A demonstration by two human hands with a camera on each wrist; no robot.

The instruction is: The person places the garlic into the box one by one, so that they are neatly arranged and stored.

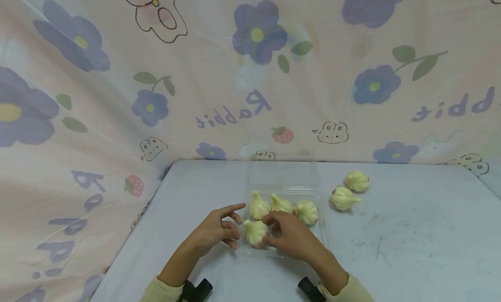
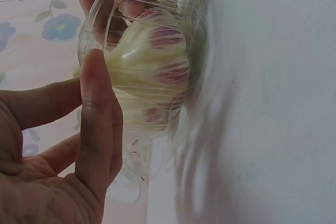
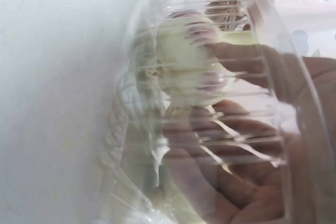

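A clear plastic clamshell box [image 1: 324, 226] lies with its lid folded back, holding several pale garlic bulbs. Inside it, at the near left corner, my right hand [image 1: 290, 234] holds one garlic bulb [image 1: 255, 233] between thumb and fingers. Through the ribbed wall in the right wrist view, the fingers are on both sides of that bulb [image 3: 184, 51]. My left hand [image 1: 220, 228] is at the box's left side, fingers partly bent and holding no bulb. In the left wrist view a fingertip [image 2: 96, 66] appears against the box's rim, with purple-streaked garlic [image 2: 157, 56] behind the wall.
Two loose garlic bulbs, one farther back [image 1: 357, 181] and one nearer [image 1: 343, 198], lie on the white table [image 1: 411, 232] right of the box. The transparent lid [image 1: 282, 173] extends toward the back edge. A flower-printed curtain [image 1: 219, 75] hangs behind and at the left.
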